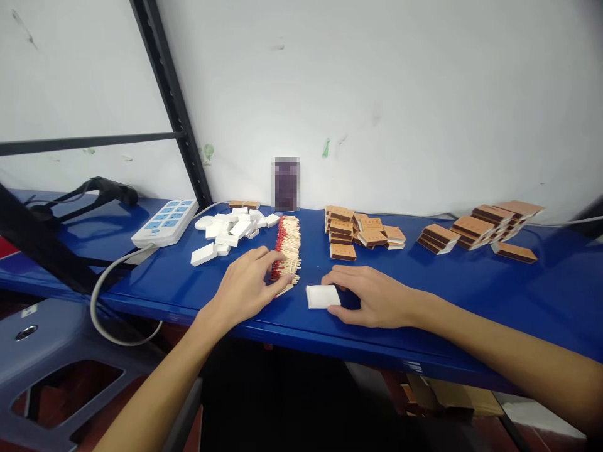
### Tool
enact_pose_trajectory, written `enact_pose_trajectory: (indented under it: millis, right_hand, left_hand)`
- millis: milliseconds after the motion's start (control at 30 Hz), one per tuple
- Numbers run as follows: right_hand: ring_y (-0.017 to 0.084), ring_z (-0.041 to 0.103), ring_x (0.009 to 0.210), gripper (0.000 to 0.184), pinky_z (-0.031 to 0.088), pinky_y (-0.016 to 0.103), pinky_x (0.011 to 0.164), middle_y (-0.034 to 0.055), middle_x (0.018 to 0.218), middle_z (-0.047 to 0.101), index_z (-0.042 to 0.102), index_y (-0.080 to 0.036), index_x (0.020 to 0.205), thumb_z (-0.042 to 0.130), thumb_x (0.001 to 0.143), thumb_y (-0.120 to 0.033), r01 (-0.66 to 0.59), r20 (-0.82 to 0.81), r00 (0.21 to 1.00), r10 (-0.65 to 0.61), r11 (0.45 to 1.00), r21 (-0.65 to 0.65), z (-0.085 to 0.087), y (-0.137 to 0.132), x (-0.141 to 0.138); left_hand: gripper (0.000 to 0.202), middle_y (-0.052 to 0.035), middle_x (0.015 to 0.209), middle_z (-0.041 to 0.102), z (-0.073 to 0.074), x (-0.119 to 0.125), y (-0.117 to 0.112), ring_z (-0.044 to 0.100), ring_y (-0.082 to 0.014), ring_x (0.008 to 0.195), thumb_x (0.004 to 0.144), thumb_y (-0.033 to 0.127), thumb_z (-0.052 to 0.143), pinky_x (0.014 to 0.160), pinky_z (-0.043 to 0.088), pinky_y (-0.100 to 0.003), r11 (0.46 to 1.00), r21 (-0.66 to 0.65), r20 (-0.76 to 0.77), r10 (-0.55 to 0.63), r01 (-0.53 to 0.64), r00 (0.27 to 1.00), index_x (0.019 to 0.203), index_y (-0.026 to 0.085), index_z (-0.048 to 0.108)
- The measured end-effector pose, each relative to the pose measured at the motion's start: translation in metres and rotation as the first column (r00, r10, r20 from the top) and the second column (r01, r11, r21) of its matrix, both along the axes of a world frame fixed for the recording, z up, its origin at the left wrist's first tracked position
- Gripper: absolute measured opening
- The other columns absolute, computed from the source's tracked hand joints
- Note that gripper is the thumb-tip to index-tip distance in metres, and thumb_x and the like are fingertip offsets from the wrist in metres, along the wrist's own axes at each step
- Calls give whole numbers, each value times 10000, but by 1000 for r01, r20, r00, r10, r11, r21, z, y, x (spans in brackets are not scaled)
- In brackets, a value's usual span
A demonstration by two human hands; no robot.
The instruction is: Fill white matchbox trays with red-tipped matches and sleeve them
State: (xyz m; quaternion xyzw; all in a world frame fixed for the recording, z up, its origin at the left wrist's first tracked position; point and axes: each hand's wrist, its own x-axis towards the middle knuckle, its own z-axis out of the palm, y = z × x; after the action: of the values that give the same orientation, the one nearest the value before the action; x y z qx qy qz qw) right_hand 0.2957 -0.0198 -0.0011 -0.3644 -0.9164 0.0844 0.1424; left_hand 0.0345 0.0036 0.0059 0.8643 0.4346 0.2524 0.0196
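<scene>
My left hand is at the near end of a long row of red-tipped matches, its thumb and index finger closing around some of them. The red heads point left and the pale sticks right. My right hand grips the right end of a white matchbox tray between thumb and fingers; the tray lies flat on the blue tabletop. What the tray holds inside I cannot make out. A heap of white trays lies behind my left hand. Beyond my right hand sit piled brown matchboxes.
More brown matchboxes stand stacked at the right. A white power strip with a hanging cable lies at the left, beside a black metal post. A blurred dark rectangle leans by the wall. A grey plastic stool stands lower left.
</scene>
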Motion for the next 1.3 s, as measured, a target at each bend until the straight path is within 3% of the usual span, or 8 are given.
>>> enact_pose_trajectory:
  millis: [100,233,400,767,900,1033,1167,1300]
  right_hand:
    - [204,566,758,258,421,358,744,53,900,645,604,-178,1071,605,882,-353,32,-2,999,-32,999,0,-1,1,5]
    - [183,513,685,258,381,415,817,35,850,659,593,-178,1049,582,900,-389,32,9,999,-32,999,-2,-1,0,2]
    - [222,477,718,297,386,407,788,20,685,596,606,-186,1065,576,896,-429,74,36,997,-73,997,-9,-1,-1,0]
    - [211,543,735,299,417,343,717,25,729,574,638,-174,1118,595,880,-351,80,-15,997,-80,996,-31,0,-2,0]
    - [188,550,699,373,434,330,684,41,802,596,610,-145,1194,563,912,-384,59,-119,991,-60,998,-14,0,5,0]
    - [166,554,692,273,438,305,661,28,794,598,650,-178,1099,517,954,-368,120,-251,961,-115,993,1,5,20,-9]
    - [163,609,707,170,460,292,659,26,794,665,670,-177,1017,595,876,-234,145,-270,946,-178,980,-139,15,38,-24]
    - [171,654,696,116,489,289,649,26,766,712,690,-177,919,653,815,-211,126,-234,952,-196,951,-282,20,52,-34]
  left_hand:
    - [427,-62,941,617,1,14,5,595,-245,901,872,522,628,770,448,-356,990,114,-78,89,-80,993,1096,162,674]
    - [339,-60,929,627,2,20,8,607,-249,882,825,451,688,754,461,-362,981,148,-141,150,-129,979,1017,175,722]
    - [255,-44,879,621,3,14,8,614,-230,845,841,417,663,722,461,-352,990,98,-121,115,-103,986,952,203,746]
    - [195,-48,897,629,-4,11,7,611,-203,824,885,249,593,728,460,-335,996,60,-61,63,-59,996,988,191,748]
    - [193,-39,870,625,-10,8,8,600,-187,793,891,222,574,708,451,-321,994,98,-28,53,-50,998,977,193,744]
    - [186,-31,831,615,-11,4,7,596,-186,796,899,228,575,715,450,-316,991,130,9,44,-45,999,991,191,732]
    - [177,-18,794,612,-9,-2,-3,582,-174,761,910,240,571,698,436,-306,988,143,53,54,-61,997,1008,191,709]
    - [207,5,719,596,-13,-9,-19,538,-164,679,903,362,608,658,412,-304,995,92,56,43,-48,998,1002,201,692]
